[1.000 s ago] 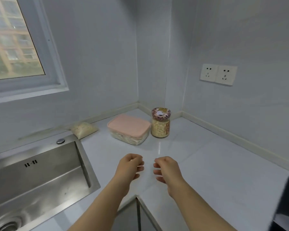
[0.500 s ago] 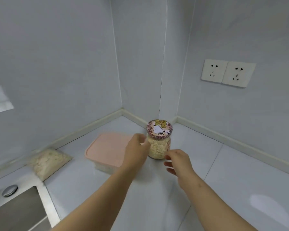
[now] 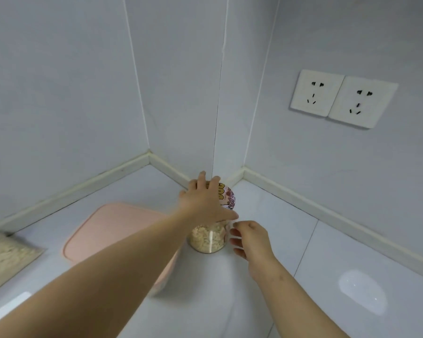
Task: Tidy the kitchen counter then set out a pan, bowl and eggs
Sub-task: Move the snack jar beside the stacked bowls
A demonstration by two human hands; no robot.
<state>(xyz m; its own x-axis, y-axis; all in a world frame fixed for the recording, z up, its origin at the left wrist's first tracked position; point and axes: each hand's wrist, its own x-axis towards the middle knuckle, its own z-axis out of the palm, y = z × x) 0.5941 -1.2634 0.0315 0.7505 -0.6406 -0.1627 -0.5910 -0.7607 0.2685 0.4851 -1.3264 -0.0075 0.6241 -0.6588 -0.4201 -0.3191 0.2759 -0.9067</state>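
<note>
So the jar (image 3: 209,237) of oat-looking flakes sits upright on the counter (image 3: 279,301), way at the far end, right in the corner where the walls meet. Left hand (image 3: 203,203) is draped over the patterned lid (image 3: 228,198) from above: fingers (image 3: 202,181) spread and reaching past the far rim, thumb along the near edge, palm covering most of the top. Honestly can't tell if it's actually clamping the lid or just resting there. Right hand (image 3: 252,237) is at the jar's right side, low down, fingers curled with the tips against the glass, so the jar is basically sandwiched between one hand on top and one on its flank.

Just left of the jar there's a pink-lidded box (image 3: 115,230), partly hidden by the left forearm. Further left, a bag (image 3: 5,254) of pale grains lies flat. Two sockets (image 3: 343,98) on the right wall.
</note>
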